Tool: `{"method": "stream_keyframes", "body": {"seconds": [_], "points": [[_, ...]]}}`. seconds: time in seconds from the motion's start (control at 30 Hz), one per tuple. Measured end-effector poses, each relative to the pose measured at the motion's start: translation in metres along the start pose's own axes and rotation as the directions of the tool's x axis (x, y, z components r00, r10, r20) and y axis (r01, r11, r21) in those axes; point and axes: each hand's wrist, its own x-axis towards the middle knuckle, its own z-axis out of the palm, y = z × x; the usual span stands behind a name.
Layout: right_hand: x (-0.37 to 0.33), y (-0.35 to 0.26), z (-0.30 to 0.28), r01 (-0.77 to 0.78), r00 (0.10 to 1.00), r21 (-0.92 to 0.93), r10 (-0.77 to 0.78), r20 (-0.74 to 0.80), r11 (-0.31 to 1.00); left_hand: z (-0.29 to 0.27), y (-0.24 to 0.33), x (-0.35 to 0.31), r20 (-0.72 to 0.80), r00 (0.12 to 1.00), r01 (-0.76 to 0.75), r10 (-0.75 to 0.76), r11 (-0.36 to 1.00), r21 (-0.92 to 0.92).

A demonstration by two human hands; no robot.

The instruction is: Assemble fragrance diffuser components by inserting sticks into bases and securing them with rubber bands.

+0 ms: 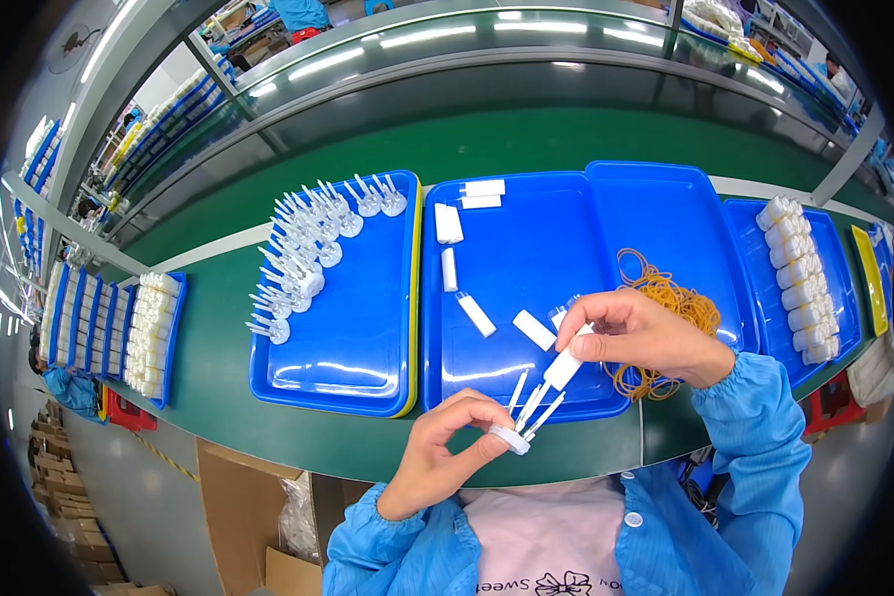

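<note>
In front of my chest, my left hand (pixel 445 445) pinches the rim of a pale round base with several thin upright prongs (pixel 512 440). My right hand (pixel 638 336) grips a small white rectangular tube (pixel 563 372) between thumb and fingers. The tube is tilted and its lower end meets the prong tips; whether a prong is inside it I cannot tell. Beneath my right hand, a blue tray (pixel 526 263) holds several loose white tubes (pixel 477 315). Tan rubber bands (pixel 670 298) lie in a heap beside that hand.
To the left, a blue tray (pixel 363 338) bears rows of similar pronged bases (pixel 303 248). Another blue tray (pixel 656 214) lies under the rubber bands. Trays of white bundled pieces (pixel 797 278) stand at both ends of the green table (pixel 447 139). A cardboard box (pixel 233 517) sits below on the left.
</note>
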Motion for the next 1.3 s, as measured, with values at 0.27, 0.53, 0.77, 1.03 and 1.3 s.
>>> {"method": "stream_keyframes", "body": {"seconds": [0.27, 0.53, 0.77, 1.03, 1.3], "points": [[-0.003, 0.000, 0.027, 0.226, 0.974, -0.320, -0.213, 0.076, 0.920, 0.013, -0.003, 0.001, -0.122, 0.977, -0.128, 0.176, 0.937, 0.324], [0.022, 0.003, 0.026, 0.275, 0.956, -0.271, -0.292, -0.025, 0.922, 0.011, -0.023, -0.003, -0.306, 0.937, -0.107, 0.169, 0.972, 0.210], [0.052, 0.048, 0.017, 0.021, 0.862, -0.997, -0.507, -0.017, 0.068, 0.002, -0.025, -0.006, -0.399, 0.910, -0.091, 0.112, 0.993, 0.073], [0.051, 0.029, -0.006, 0.189, 0.828, -0.821, -0.537, -0.162, 0.538, -0.008, -0.027, -0.005, -0.335, 0.899, -0.169, 0.280, 0.931, 0.324], [0.037, -0.011, -0.016, 0.184, 0.934, 0.267, -0.083, -0.348, 0.946, 0.002, -0.015, -0.006, -0.296, 0.897, -0.230, 0.328, 0.919, 0.321]]}}
